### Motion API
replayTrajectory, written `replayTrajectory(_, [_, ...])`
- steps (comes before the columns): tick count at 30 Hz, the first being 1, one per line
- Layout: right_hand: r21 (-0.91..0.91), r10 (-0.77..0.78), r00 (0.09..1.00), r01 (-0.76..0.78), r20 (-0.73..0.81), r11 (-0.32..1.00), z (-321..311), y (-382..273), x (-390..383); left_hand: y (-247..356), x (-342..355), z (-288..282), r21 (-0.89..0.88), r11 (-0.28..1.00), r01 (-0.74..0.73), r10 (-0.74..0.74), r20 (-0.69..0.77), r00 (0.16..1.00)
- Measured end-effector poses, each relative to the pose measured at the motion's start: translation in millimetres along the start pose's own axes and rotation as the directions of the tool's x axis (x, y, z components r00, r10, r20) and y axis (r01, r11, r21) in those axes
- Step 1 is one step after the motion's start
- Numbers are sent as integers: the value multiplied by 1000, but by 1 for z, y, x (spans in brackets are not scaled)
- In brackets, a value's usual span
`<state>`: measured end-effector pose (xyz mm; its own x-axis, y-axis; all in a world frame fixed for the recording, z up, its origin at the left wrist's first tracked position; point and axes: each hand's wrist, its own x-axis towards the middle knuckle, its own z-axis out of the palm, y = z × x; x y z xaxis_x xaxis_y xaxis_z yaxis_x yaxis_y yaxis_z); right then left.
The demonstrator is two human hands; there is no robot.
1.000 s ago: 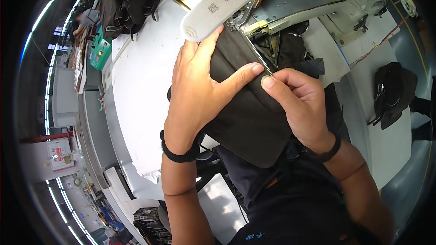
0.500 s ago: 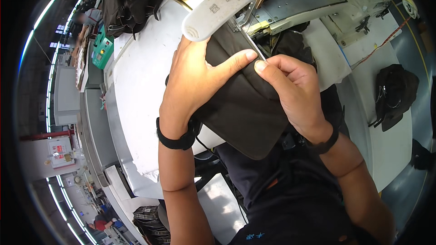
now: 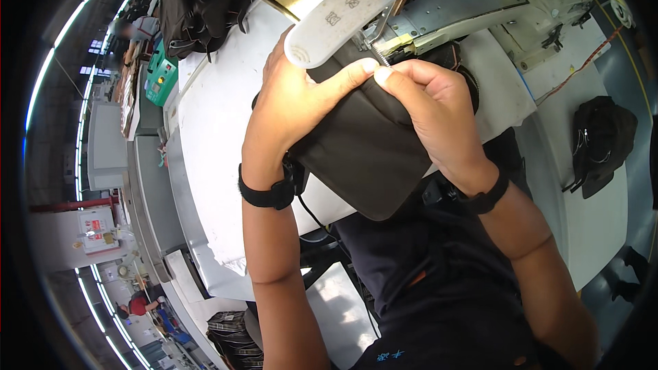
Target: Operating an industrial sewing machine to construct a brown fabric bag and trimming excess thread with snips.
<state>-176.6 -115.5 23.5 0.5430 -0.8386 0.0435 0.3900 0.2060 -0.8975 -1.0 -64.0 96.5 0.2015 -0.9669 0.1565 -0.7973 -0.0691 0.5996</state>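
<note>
A dark brown fabric piece (image 3: 363, 157) lies beneath the sewing machine (image 3: 445, 17), its rounded flap hanging toward me. Along its upper right edge runs a zipper (image 3: 383, 57) with pale teeth, leading up to the machine's foot. My left hand (image 3: 291, 99) rests flat on the fabric, thumb stretched toward the zipper; its fingertips are hidden behind a long white cover (image 3: 349, 14). Between thumb and forefinger, my right hand (image 3: 439, 106) pinches the zipper at the fabric's edge. The two thumb tips nearly touch. The needle itself cannot be made out.
Dark bags (image 3: 195, 7) are heaped at the far left of the white tabletop (image 3: 219, 137). Another dark bag (image 3: 603, 140) lies at the right. A green box (image 3: 161, 77) stands at the left. One person in red (image 3: 140, 303) works in the lower left distance.
Both hands have moved away from me toward the machine, and the fabric has gone with them. Less of the zipper shows between the foot and my fingers.
</note>
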Motion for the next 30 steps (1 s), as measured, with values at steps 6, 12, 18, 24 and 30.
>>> replayTrajectory(6, [-64,-74,997,72,-31,995,5,4,6,-5,2,-6,-107,994,-9,16,60,998])
replayTrajectory(12, [-194,-262,964,248,-53,949,8,11,22,-11,5,-6,-116,972,203,-200,33,979])
replayTrajectory(18, [-261,-214,976,194,-50,946,7,3,20,-9,0,-1,79,989,122,-117,-61,991])
replayTrajectory(24, [-766,-462,797,559,390,318,-20,-20,16,23,-30,13,358,927,-113,182,-166,969])
replayTrajectory(30, [-559,-110,602,784,791,271,-75,-48,37,49,-70,44,258,963,-73,126,-198,972])
